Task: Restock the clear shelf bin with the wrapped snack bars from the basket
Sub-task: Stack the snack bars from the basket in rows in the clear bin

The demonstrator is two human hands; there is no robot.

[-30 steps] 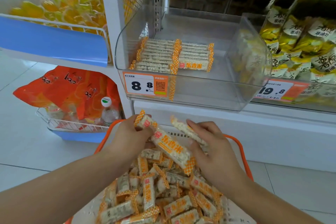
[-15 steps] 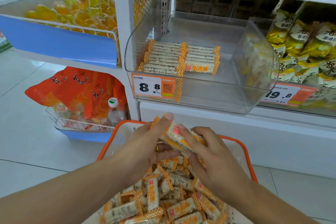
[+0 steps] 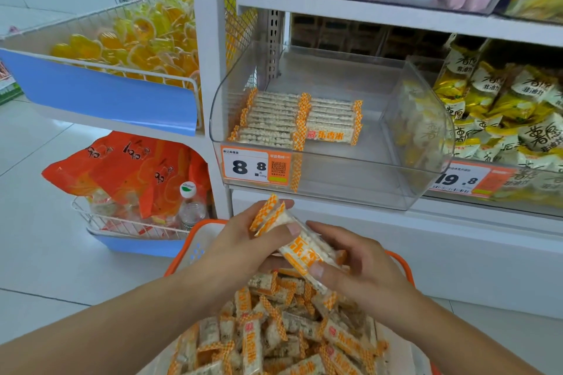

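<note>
Both hands hold a small bundle of wrapped snack bars point(image 3: 300, 240), white with orange checked ends, above the orange basket point(image 3: 195, 240). My left hand point(image 3: 243, 246) grips the bundle's upper end, thumb across it. My right hand point(image 3: 362, 268) pinches the lower end. The basket is heaped with several more bars point(image 3: 274, 332). Just above and beyond the hands, the clear shelf bin point(image 3: 350, 179) holds two neat rows of stacked bars point(image 3: 292, 122) on its left side; its right half is bare.
An orange price tag reading 8.8 point(image 3: 254, 167) is on the bin's front. A bin of yellow-and-white snack bags point(image 3: 502, 113) sits to the right. Wire baskets with yellow sweets point(image 3: 137, 36) and orange packets with a bottle point(image 3: 131, 173) stand left. White tiled floor lies below.
The two hands have brought their bars together into one bundle and lifted it slightly above the basket. The view has shifted so the shelf sits higher and closer.
</note>
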